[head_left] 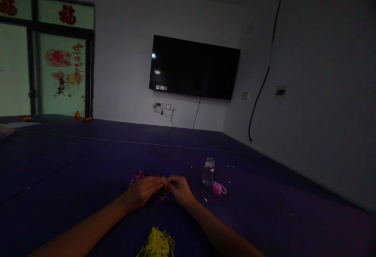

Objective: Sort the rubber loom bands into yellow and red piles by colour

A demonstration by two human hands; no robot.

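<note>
My left hand (pixel 144 189) and my right hand (pixel 179 189) meet at their fingertips over a tangled pile of pink, blue and dark cords or bands (pixel 160 199). The fingers of both hands are pressed together in a pinch. Whatever sits between the fingertips is too small and dark to make out. Part of the pile is hidden behind the hands, with some strands showing past the left knuckles. Closer to me, between my forearms, lies a heap of yellow cords or bands (pixel 158 243).
Right of my hands stands a clear bottle (pixel 208 174), open at the top, beside a pink cap with a loop (pixel 217 188). Small white scraps (pixel 205 200) dot the dark purple surface (pixel 264 210). Orange objects (pixel 87 119) lie along its far left edge.
</note>
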